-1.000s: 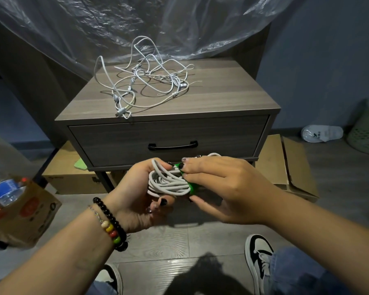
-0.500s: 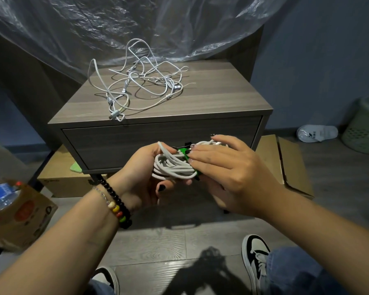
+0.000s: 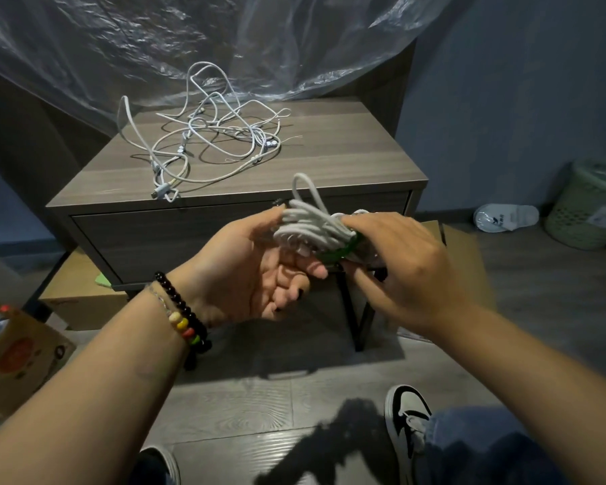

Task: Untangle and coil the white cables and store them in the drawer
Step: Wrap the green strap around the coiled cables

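Note:
A tangle of white cables (image 3: pixel 207 145) lies on top of the grey wooden nightstand (image 3: pixel 347 162). Its drawer (image 3: pixel 161 239) is closed, and my hands hide the handle. In front of the drawer I hold a coiled white cable (image 3: pixel 308 222) bound by a green tie (image 3: pixel 340 253). My right hand (image 3: pixel 403 264) grips the coil at the tie from the right. My left hand (image 3: pixel 249 271) is palm up, with the thumb above the coil's left end and curled fingers beneath it.
Clear plastic sheeting (image 3: pixel 224 40) hangs behind the nightstand. Cardboard boxes (image 3: pixel 81 299) sit under it and to its right. A printed box (image 3: pixel 18 355) stands at the left. A white slipper (image 3: pixel 504 217) and a green basket (image 3: pixel 588 208) lie at the right.
Both hands have lifted the coil and carried it to the right, up to the drawer's top edge. My left palm has opened out more under it.

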`<act>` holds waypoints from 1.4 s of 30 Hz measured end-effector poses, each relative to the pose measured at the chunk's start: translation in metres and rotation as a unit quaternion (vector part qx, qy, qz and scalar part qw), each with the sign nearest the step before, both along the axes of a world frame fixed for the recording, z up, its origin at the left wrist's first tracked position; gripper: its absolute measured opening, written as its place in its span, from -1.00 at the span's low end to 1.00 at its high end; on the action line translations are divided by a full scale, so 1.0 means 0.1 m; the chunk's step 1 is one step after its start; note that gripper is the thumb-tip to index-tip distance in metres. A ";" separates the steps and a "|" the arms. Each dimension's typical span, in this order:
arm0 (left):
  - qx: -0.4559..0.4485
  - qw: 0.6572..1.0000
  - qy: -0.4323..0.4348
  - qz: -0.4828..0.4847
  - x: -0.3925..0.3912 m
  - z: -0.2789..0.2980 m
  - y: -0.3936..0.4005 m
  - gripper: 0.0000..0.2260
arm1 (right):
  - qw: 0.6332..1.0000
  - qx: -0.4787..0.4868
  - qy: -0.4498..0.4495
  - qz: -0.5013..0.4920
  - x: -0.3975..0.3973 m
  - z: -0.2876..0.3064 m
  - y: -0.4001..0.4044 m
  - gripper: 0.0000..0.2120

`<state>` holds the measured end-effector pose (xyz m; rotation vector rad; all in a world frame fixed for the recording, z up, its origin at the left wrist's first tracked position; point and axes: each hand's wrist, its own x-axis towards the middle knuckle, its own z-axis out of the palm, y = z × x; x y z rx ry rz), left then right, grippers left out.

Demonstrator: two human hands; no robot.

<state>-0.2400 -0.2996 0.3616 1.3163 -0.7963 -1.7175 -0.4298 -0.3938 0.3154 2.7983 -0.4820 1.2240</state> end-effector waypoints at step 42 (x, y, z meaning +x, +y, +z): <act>-0.126 0.649 -0.742 0.115 0.16 -0.45 0.63 -0.47 | 0.895 0.417 -0.146 0.064 0.42 0.39 0.59 -0.73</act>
